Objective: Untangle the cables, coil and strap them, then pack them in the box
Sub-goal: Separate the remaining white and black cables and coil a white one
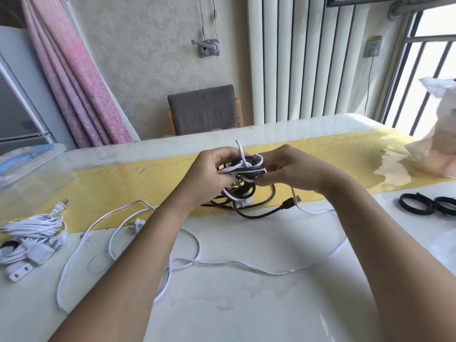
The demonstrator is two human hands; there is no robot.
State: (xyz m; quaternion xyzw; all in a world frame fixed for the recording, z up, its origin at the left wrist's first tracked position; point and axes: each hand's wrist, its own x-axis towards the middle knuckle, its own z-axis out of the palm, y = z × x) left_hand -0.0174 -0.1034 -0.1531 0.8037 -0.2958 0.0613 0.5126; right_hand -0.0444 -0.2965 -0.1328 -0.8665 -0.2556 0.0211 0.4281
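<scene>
Far left, a clear plastic box (29,164) sits at the table's (246,304) edge. Just in front of it lies a coiled bundle of white cable (32,230), its plugs (18,271) on the near side and a dark band (9,245) at its left end.

Moving in, a loose white cable (192,261) snakes in wide loops across the pale tabletop, passing under both forearms and running up toward the middle.

Centre stage, the left hand (212,169) is raised over the yellow runner (123,183), fingers curled round the left side of a tangle of black and white cables (243,174). The knot is held off the table between both hands, and its lower loops hang down to the surface.

The right hand (286,169) meets it from the other side, thumb and fingers pinched on the tangle's right edge. Below that hand, a black plug end (287,204) rests on the table near the runner's edge.

Behind the hands, a grey chair (204,109) stands at the far side.

Further right, two black strap rings (417,204) lie side by side on the table, well apart from the hands. At the far right edge sits a white plastic bag (439,134).
</scene>
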